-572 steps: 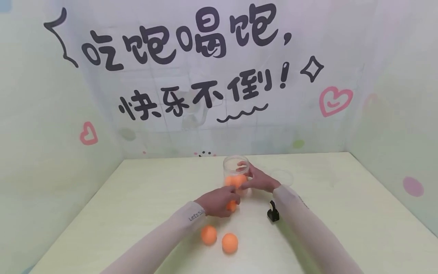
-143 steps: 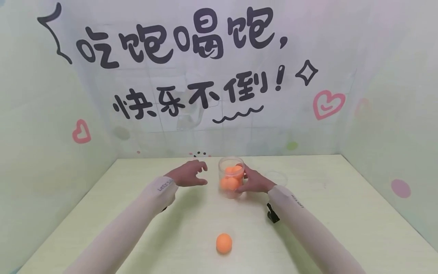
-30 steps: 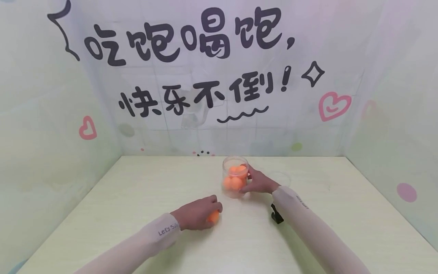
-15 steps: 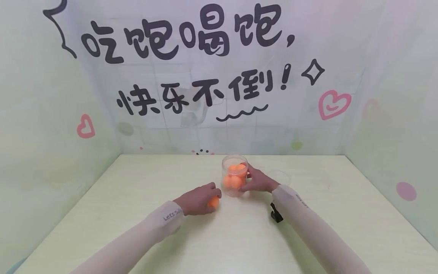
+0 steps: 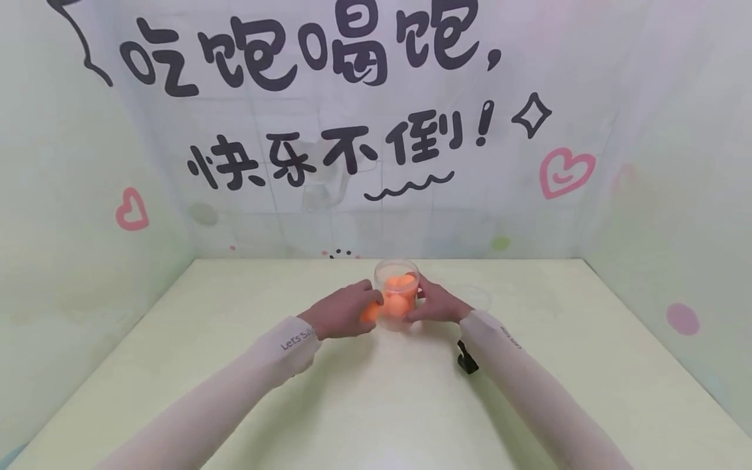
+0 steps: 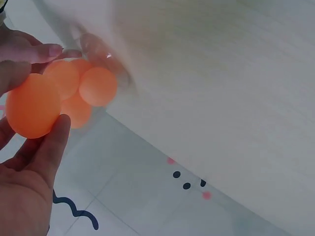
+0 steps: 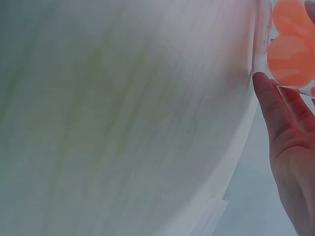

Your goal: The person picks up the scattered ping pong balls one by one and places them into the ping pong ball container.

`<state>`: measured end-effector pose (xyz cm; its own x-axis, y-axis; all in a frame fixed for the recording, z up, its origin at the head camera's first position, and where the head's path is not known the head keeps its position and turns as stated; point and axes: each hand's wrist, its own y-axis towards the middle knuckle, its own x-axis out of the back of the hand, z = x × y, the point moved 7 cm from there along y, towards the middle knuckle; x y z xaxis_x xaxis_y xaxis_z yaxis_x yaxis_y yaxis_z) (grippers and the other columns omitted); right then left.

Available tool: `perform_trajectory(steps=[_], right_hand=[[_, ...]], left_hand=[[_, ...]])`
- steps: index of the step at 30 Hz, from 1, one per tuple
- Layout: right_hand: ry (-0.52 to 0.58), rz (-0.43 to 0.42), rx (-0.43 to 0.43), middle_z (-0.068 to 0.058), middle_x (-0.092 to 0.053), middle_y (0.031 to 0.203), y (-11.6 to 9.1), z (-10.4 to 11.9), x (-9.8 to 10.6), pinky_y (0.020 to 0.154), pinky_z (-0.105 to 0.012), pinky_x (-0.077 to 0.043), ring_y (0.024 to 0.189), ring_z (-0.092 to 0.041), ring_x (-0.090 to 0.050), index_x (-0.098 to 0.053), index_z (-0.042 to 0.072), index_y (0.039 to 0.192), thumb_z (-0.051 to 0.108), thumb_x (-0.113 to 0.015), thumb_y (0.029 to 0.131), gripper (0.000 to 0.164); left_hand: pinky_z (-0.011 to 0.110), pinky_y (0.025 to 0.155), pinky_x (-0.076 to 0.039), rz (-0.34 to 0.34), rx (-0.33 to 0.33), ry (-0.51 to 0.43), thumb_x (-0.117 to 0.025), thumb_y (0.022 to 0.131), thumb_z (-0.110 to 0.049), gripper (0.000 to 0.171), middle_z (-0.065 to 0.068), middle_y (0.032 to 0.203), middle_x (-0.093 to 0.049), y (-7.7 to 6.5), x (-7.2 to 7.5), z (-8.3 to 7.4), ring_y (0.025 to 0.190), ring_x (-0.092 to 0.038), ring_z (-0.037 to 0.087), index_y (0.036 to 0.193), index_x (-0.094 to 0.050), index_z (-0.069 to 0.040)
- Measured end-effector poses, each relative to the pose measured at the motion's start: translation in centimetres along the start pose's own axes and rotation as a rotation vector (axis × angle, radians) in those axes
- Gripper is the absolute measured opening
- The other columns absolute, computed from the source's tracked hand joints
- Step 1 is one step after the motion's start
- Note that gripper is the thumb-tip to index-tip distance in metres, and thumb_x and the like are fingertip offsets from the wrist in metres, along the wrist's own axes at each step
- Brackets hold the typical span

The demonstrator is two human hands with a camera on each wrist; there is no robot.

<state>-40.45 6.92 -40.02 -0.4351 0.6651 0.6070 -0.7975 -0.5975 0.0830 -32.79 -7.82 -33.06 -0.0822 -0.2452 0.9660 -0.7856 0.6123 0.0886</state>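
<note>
An orange ping-pong ball (image 5: 370, 312) is pinched between the thumb and fingers of my left hand (image 5: 343, 313), just left of a clear jar (image 5: 386, 273). The same ball looms large in the left wrist view, in front of the jar's contents. The jar stands upright and open-topped near the back of the table, with several orange balls (image 5: 400, 305) inside. My right hand (image 5: 439, 303) grips the jar from its right side, thumb in front. In the right wrist view, fingertips (image 7: 261, 81) touch the clear jar's wall.
A clear round lid (image 5: 476, 297) lies on the pale table (image 5: 376, 405), right of the jar and behind my right wrist. A small black object (image 5: 467, 359) shows under the right sleeve. Printed fabric walls (image 5: 282, 228) enclose the table's back and sides.
The last loose ball lay near the front 4.8 s ago; my left hand has picked it up and carried it up beside the jar. The jar holds more balls than 19 s ago; my right hand stays on it.
</note>
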Motion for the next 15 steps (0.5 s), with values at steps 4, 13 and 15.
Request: perform_trajectory(steps=[4, 13, 15], right_hand=[[0.019, 0.013, -0.006, -0.005, -0.050, 0.132, 0.2, -0.1, 0.1, 0.088, -0.034, -0.044, 0.110, -0.023, -0.049, -0.029, 0.014, 0.144, 0.019, -0.075, 0.077, 0.081], [-0.024, 0.011, -0.054, -0.004, -0.045, 0.140, 0.1, -0.2, 0.1, 0.094, -0.042, -0.044, 0.119, -0.028, -0.048, -0.023, 0.017, 0.148, 0.023, -0.075, 0.077, 0.088], [-0.034, 0.017, -0.054, -0.002, -0.044, 0.141, 0.1, -0.1, 0.1, 0.095, -0.042, -0.043, 0.119, -0.026, -0.047, -0.021, 0.019, 0.148, 0.023, -0.075, 0.077, 0.089]], left_hand=[[0.027, 0.068, -0.042, -0.033, -0.034, -0.037, -0.068, 0.080, -0.008, 0.024, 0.001, 0.092, -0.053, 0.6, 1.3, -0.4, 0.076, -0.049, 0.015, 0.104, -0.065, -0.009], [0.023, 0.064, -0.043, -0.100, -0.087, -0.048, -0.068, 0.081, -0.010, 0.030, 0.003, 0.095, -0.052, 2.3, 3.7, -2.2, 0.075, -0.049, 0.014, 0.110, -0.062, -0.006], [0.022, 0.064, -0.044, -0.121, -0.083, -0.049, -0.068, 0.081, -0.010, 0.032, 0.004, 0.098, -0.052, 2.7, 4.1, -2.4, 0.075, -0.050, 0.014, 0.112, -0.062, -0.006]])
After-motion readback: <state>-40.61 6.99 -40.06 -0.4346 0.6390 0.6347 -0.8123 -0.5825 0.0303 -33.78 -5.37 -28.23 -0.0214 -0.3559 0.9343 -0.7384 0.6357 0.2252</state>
